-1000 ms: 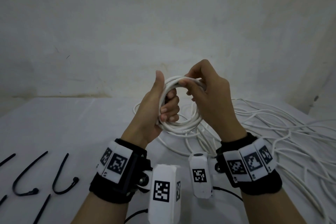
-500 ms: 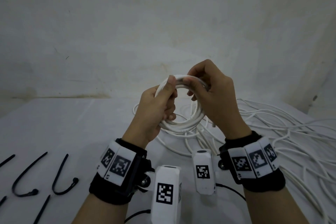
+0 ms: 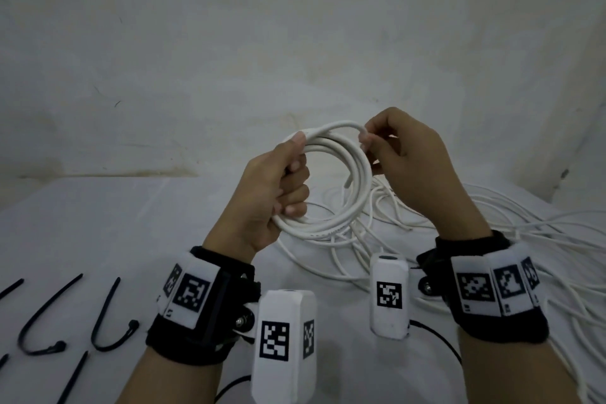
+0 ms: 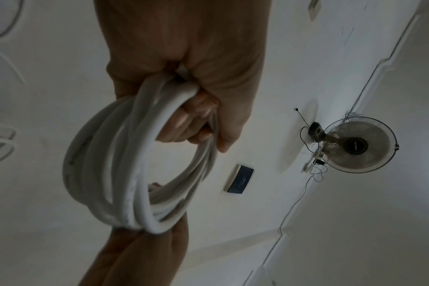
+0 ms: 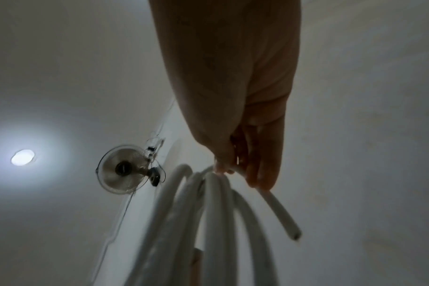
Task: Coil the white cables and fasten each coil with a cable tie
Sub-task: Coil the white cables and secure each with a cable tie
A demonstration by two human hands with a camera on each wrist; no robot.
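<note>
One coil (image 3: pixel 331 180) is gripped upright in the left hand (image 3: pixel 272 193), its loose top strand pinched rightward by right hand (image 3: pixel 406 161) fingers (image 3: pixel 365 141).

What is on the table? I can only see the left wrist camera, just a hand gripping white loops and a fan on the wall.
Observer: Black cable ties lie on the table, to the left of the left hand.
Operator: Is there more cable to roll up?
Observer: Yes. A loose tangle of white cables is spread over the table's right side, below the coil.
Operator: Where is the end of the one being rolled?
Observer: The right wrist camera shows it. The cable end sticks out free past the right hand, which pinches it at the top of the coil.
</note>
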